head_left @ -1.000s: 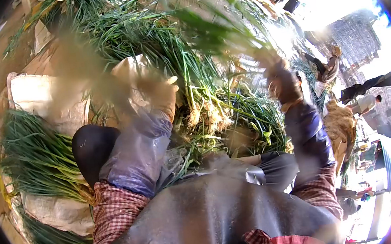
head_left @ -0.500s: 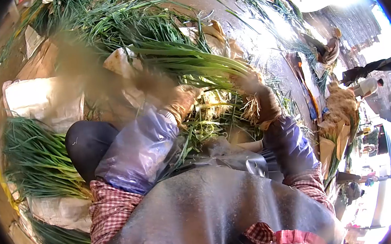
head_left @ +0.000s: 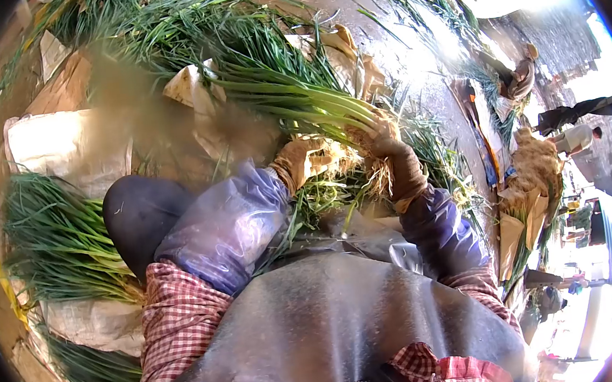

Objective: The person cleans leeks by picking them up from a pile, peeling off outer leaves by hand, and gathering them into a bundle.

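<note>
My right hand (head_left: pixel 395 160), in a brown glove, is closed around the root end of a bunch of long green stalks (head_left: pixel 305 103). Their leaves stretch away to the upper left, over a bigger heap of greens (head_left: pixel 194 28). Just left of it my left hand (head_left: pixel 294 164), also gloved, is beside the pale roots (head_left: pixel 332 155); its fingers are partly hidden and blurred, so its grip cannot be made out. Loose leaves and trimmings (head_left: pixel 321 197) lie below both hands, in front of the dark apron (head_left: pixel 316 300).
Another green bunch (head_left: pixel 61 244) lies at the left on pale sacking (head_left: pixel 90 326), near my dark-clad knee (head_left: pixel 142 214). A white sack (head_left: pixel 51 145) is behind it. Bundles (head_left: pixel 529 177) stand at the right. A crouching person (head_left: pixel 522 74) and another person (head_left: pixel 577 137) are farther off.
A second ago my right hand was raised with blurred greens. It has come down and left, bringing the bunch's roots close to my left hand, which has moved slightly right.
</note>
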Tool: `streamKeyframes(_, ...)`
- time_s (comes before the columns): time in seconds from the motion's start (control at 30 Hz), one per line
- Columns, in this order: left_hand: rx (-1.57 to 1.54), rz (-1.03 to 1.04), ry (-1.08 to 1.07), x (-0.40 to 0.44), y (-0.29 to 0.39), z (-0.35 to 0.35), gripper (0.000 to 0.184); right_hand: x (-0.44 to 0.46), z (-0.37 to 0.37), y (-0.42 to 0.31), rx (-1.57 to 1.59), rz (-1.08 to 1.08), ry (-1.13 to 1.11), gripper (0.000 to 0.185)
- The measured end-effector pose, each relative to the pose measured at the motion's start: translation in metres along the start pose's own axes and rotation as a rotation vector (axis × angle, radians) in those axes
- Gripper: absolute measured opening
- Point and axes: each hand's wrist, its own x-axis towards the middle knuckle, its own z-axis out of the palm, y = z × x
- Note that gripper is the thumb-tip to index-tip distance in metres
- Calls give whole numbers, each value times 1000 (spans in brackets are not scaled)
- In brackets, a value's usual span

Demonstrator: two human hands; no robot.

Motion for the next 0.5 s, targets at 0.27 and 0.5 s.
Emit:
streamKeyframes(0.27, -146, -150, -51, 14, -8, -12, 34, 2, 9, 21, 105, 56, -3, 62)
streamKeyframes(0.5, -230, -55, 212, 27, -16, -4, 27, 4, 8, 30, 93, 118, 78, 61)
